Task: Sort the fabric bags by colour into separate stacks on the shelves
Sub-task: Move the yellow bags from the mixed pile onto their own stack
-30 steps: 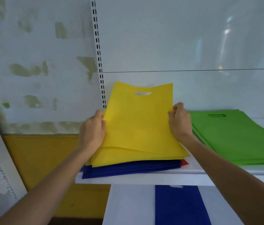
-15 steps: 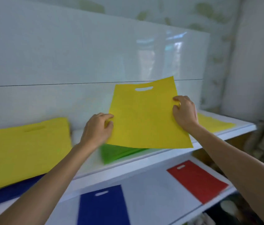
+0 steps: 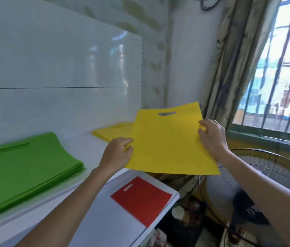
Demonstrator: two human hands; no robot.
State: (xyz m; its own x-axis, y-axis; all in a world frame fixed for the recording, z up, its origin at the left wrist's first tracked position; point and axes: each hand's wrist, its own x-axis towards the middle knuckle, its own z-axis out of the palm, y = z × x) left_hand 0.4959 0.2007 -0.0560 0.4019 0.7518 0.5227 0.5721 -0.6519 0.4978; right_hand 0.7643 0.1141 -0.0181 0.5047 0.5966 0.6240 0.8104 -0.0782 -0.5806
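This looks like a plain room of a home, arranged as a small storeroom. On the left stand white display shelves with a glossy back panel and a slotted upright, carrying fabric bags. On the right are a curtain, a barred window and a standing fan. The far wall is stained.

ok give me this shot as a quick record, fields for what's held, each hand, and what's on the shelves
held: yellow bag, in the air, handle cutout away from the person
left hand: grips the bag's left edge
right hand: grips its right edge
upper shelf: green stack at left, yellow stack further right, partly behind the held bag
lower shelf: red bag lying flat
beyond the shelves: fan, window
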